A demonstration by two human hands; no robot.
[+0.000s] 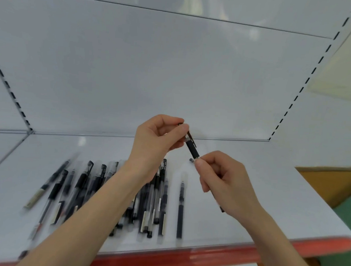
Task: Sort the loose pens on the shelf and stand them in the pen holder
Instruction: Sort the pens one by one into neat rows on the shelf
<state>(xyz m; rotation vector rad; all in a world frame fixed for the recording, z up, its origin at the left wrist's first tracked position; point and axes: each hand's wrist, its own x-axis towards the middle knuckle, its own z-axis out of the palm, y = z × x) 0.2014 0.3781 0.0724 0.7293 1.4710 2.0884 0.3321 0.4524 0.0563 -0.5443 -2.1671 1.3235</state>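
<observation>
Both my hands hold one black pen (192,149) above the shelf, tilted from upper left to lower right. My left hand (159,140) pinches its clipped cap end. My right hand (223,179) grips the barrel, whose lower end pokes out below my palm. Several loose black and clear pens (155,202) lie in a rough row on the white shelf (259,201), partly hidden under my left forearm. One pen (180,210) lies apart at the right of the row. No pen holder is in view.
The shelf has a red front edge strip (224,254) and a white back panel (153,79) with slotted uprights at both sides. A wooden unit (328,185) and green floor show at the right.
</observation>
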